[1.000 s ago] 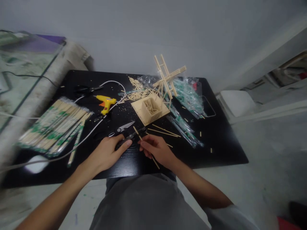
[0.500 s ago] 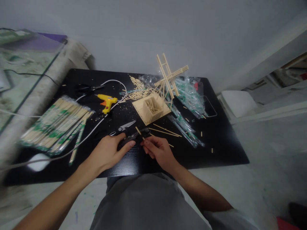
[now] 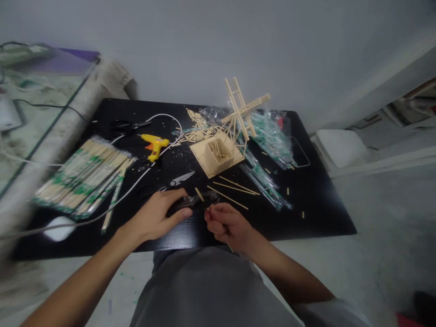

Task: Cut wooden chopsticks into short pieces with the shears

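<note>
My left hand is closed around the black handles of a cutter lying low over the front of the black table. My right hand is closed on a thin wooden stick whose tip sits at the cutter's jaws. A short cut piece of stick lies just beyond the jaws. Behind them stands a small wooden box on a square base, with a windmill-like stick frame rising beside it.
Small silver scissors, a yellow glue gun with its white cable, and black pliers lie to the left. Bundled wrapped chopsticks sit far left, empty wrappers at right, loose sticks in the middle.
My right hand has drawn back toward me with the stick, and a short piece now lies free beyond the cutter's jaws. My left hand stays on the cutter.
</note>
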`<state>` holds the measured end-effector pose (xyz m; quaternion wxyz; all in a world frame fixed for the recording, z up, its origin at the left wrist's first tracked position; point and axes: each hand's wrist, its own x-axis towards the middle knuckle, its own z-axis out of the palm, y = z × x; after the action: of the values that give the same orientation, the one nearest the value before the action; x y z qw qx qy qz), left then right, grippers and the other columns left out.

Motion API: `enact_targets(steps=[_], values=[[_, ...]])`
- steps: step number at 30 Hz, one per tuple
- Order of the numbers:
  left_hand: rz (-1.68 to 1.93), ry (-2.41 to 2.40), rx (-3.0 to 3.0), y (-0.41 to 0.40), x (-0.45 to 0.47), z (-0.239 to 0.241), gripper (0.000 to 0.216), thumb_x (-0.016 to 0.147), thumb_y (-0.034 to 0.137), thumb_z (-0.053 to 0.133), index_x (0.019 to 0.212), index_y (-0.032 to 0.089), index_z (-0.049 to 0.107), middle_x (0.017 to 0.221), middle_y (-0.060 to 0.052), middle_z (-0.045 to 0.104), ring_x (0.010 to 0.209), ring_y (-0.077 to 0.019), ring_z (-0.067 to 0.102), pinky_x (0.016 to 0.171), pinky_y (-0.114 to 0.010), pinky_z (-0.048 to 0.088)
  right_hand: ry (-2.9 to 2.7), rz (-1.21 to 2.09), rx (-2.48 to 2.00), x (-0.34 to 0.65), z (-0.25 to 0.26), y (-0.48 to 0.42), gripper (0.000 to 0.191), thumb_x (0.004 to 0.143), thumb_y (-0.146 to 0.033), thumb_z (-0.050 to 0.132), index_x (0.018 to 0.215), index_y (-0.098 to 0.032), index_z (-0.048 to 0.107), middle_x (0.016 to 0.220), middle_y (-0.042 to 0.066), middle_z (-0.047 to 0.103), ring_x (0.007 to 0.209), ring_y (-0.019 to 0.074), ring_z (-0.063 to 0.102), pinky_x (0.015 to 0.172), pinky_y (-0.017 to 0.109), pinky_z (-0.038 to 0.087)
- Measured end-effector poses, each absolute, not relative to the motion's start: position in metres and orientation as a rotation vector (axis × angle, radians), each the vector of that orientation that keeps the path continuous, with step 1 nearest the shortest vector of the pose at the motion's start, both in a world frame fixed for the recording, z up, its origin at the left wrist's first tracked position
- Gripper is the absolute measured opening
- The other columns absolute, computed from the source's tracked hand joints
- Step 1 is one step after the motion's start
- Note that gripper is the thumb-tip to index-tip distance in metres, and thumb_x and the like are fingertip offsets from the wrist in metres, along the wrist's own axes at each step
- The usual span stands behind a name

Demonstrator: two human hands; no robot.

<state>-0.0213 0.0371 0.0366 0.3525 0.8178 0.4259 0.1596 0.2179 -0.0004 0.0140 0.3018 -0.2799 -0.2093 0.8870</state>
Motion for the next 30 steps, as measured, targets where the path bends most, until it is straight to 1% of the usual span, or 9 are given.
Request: enact_targets(steps=[6,11,13,15,17,19,21,23,30], values=[[0.392,1.1,2.146,0.035,-0.022,0.031,0.044,0.1,0.057,0.043,0.089,0.019,0.063,0.076,-0.002,0.065,0.066,-0.0181,0.062,0.064,-0.03,0.041,-0.456,2.409,-0.652,0.216,0.01,-0.007,0.039,0.08,-0.048,0.086,0.084,-0.016,0.064,0.051,-0.012,0.037,0.042,0.0041,0.013,0.036,0.019,0.007],[0.35,1.196,2.143,0.033,-0.02,0.034,0.046,0.101,0.058,0.041,0.084,0.02,0.06,0.07,-0.001,0.062,0.064,-0.018,0.061,0.064,-0.031,0.04,-0.504,2.342,-0.716,0.216,0.012,-0.004,0.04,0.081,-0.051,0.085,0.084,-0.017,0.064,0.052,-0.012,0.038,0.042,0.0036,0.013,0.038,0.018,0.01],[0.31,1.254,2.12,0.033,-0.018,0.037,0.048,0.101,0.06,0.04,0.084,0.02,0.06,0.07,-0.001,0.063,0.064,-0.0189,0.062,0.064,-0.031,0.041,-0.593,2.261,-0.78,0.216,0.014,-0.003,0.038,0.084,-0.05,0.082,0.086,-0.017,0.066,0.054,-0.011,0.044,0.042,0.0031,0.016,0.039,0.019,0.013],[0.263,1.317,2.101,0.032,-0.016,0.04,0.05,0.101,0.063,0.04,0.083,0.02,0.059,0.07,-0.002,0.063,0.065,-0.0204,0.063,0.064,-0.032,0.04,-0.724,2.141,-0.861,0.215,0.014,-0.003,0.037,0.086,-0.052,0.08,0.09,-0.017,0.068,0.06,-0.007,0.053,0.042,0.0034,0.024,0.04,0.019,0.017],[0.231,1.377,2.088,0.031,-0.014,0.042,0.052,0.101,0.066,0.039,0.084,0.02,0.059,0.072,-0.003,0.064,0.067,-0.0222,0.065,0.065,-0.033,0.04,-0.851,1.981,-0.96,0.213,0.015,-0.004,0.039,0.089,-0.054,0.076,0.093,-0.017,0.07,0.065,-0.004,0.058,0.044,0.0046,0.032,0.041,0.021,0.02],[0.226,1.42,2.075,0.029,-0.011,0.042,0.052,0.1,0.067,0.039,0.086,0.021,0.059,0.075,-0.004,0.067,0.071,-0.024,0.066,0.066,-0.033,0.041,-0.951,1.808,-1.059,0.21,0.015,-0.005,0.041,0.091,-0.057,0.072,0.09,-0.016,0.071,0.065,-0.004,0.055,0.047,0.0059,0.037,0.043,0.022,0.023],[0.241,1.432,2.07,0.028,-0.01,0.042,0.051,0.1,0.066,0.04,0.088,0.021,0.059,0.078,-0.005,0.069,0.073,-0.0251,0.067,0.067,-0.034,0.042,-0.997,1.7,-1.115,0.209,0.016,-0.006,0.044,0.091,-0.06,0.07,0.083,-0.016,0.071,0.059,-0.005,0.048,0.048,0.0066,0.036,0.045,0.023,0.022],[0.274,1.402,2.076,0.027,-0.01,0.041,0.049,0.1,0.065,0.042,0.091,0.02,0.061,0.082,-0.006,0.071,0.076,-0.0254,0.068,0.069,-0.034,0.043,-0.971,1.745,-1.105,0.21,0.018,-0.006,0.047,0.089,-0.061,0.072,0.079,-0.016,0.069,0.053,-0.008,0.041,0.045,0.0062,0.031,0.044,0.023,0.019],[0.448,1.091,2.104,0.035,-0.016,0.037,0.047,0.098,0.063,0.044,0.098,0.02,0.065,0.088,-0.006,0.073,0.079,-0.0228,0.068,0.073,-0.033,0.049,-0.651,2.328,-0.812,0.219,0.026,-0.009,0.045,0.085,-0.058,0.078,0.076,-0.017,0.062,0.049,-0.014,0.023,0.042,0.0047,0.01,0.039,0.021,0.008]])
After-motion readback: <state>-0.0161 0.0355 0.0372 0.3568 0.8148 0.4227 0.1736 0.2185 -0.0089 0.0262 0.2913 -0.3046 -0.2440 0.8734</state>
